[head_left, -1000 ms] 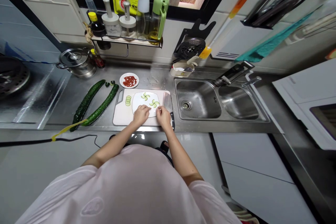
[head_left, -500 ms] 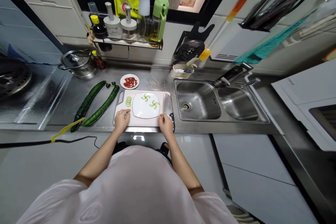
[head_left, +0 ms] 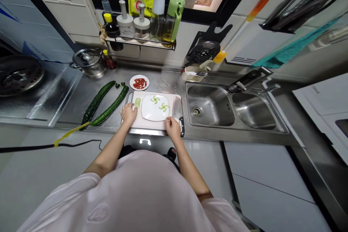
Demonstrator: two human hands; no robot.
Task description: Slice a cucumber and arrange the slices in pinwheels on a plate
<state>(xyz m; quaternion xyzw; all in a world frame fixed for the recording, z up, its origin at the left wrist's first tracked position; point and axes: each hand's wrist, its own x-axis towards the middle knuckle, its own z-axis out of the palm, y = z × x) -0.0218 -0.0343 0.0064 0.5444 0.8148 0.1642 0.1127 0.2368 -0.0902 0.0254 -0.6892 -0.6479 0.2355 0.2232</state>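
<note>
A white square plate (head_left: 154, 112) lies on a pale cutting board (head_left: 137, 121). Curved cucumber slices (head_left: 164, 107) form two pinwheels on its upper and right parts. My left hand (head_left: 128, 114) rests over the board's left side, fingers parted, just below a short row of cucumber slices (head_left: 137, 103). Beside the plate's lower right corner, my right hand (head_left: 173, 128) is closed with fingertips pressed together; whatever they hold, if anything, is hidden. A knife (head_left: 177, 107) lies along the board's right side, its black handle partly behind that hand.
Two whole cucumbers (head_left: 110, 107) and small cut ends (head_left: 117, 85) lie to the left. Behind the board sits a small plate of chopped red pieces (head_left: 139, 83). A double sink (head_left: 210, 105) is on the right, a lidded pot (head_left: 88, 63) at back left. Bottles stand on a wall shelf (head_left: 141, 42).
My left hand has moved up the board toward the row of cucumber slices, and its fingers have opened. My right hand stays by the plate's corner. The whole view has shifted slightly.
</note>
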